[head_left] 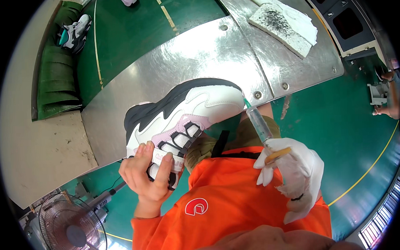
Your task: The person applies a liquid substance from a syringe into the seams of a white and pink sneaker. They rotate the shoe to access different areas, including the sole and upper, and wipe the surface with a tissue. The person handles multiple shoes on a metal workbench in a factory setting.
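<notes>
We hold the white, black and lilac shoe [173,119] side-up at the edge of the metal table [188,50] — the fingers of our bare left hand [144,177] are closed around its ankle end. In our gloved right hand [300,167] the fingers are curled round a clear syringe [259,124], its green tip [247,104] at the toe's sole edge — beyond, a black-speckled white pad [278,27] lies on the metal

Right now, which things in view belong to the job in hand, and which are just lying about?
In the job:
White, lilac and black sneaker, in the left hand
Clear syringe, in the gloved right hand, green tip by the sole edge

Apparently lying about, untouched:
Black-specked white block
Another sneaker, upper left
Fan, lower left
</notes>
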The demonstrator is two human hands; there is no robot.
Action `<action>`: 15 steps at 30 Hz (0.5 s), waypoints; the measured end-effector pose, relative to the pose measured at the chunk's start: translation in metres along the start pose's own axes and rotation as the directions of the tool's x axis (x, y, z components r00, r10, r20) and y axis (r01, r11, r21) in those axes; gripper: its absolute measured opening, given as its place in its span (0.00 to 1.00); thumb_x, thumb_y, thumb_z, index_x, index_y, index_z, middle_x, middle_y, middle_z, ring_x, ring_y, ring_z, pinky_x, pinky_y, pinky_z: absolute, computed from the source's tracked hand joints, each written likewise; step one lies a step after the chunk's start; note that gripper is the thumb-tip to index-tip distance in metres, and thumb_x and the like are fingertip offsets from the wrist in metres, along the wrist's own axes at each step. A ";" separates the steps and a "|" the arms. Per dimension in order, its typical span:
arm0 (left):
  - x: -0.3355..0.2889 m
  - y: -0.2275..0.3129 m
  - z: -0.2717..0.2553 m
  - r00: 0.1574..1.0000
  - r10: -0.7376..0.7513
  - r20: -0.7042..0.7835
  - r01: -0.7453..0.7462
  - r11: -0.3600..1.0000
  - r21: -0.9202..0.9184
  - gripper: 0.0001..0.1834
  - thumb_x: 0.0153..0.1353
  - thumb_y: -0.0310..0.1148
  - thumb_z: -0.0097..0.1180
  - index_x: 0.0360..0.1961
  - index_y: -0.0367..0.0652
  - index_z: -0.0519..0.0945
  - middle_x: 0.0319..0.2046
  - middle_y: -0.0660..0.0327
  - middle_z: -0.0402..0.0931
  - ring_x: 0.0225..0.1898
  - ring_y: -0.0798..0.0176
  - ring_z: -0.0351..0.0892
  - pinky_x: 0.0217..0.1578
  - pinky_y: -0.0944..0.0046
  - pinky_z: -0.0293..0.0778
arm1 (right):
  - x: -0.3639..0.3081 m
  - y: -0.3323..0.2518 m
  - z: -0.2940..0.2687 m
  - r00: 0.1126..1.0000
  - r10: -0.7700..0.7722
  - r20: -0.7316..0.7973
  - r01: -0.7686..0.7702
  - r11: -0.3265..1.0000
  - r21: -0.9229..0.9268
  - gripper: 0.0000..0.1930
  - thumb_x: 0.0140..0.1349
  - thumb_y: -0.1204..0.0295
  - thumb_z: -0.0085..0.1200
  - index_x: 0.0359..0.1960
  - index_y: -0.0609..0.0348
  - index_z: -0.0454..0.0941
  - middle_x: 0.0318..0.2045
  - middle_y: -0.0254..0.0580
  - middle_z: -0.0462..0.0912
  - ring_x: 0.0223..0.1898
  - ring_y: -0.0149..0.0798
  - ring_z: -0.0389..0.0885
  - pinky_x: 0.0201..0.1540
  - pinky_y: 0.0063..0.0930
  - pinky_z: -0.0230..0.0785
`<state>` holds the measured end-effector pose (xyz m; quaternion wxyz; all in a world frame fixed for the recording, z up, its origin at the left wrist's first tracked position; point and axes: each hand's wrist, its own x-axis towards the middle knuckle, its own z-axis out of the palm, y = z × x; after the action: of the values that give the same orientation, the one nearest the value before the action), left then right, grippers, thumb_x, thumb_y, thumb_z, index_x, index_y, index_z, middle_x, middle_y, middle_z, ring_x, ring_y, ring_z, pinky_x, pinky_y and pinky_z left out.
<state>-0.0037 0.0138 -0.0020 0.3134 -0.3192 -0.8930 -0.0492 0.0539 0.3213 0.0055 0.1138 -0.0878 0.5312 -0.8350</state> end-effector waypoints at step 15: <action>0.073 -0.033 -0.003 0.953 -0.129 0.273 0.198 0.950 -0.243 0.29 0.34 0.24 0.75 0.43 0.40 0.78 0.43 0.49 0.77 0.42 0.51 0.77 0.45 0.58 0.72 | 0.027 0.030 -0.018 0.994 -0.106 0.029 0.110 0.947 -0.302 0.52 0.27 0.65 0.75 0.61 0.69 0.66 0.42 0.43 0.82 0.33 0.36 0.82 0.38 0.23 0.76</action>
<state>-0.0662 0.0262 0.0471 0.1455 -0.2864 -0.9344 -0.1539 0.0257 0.3171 -0.0284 0.0564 -0.1384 0.6466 -0.7481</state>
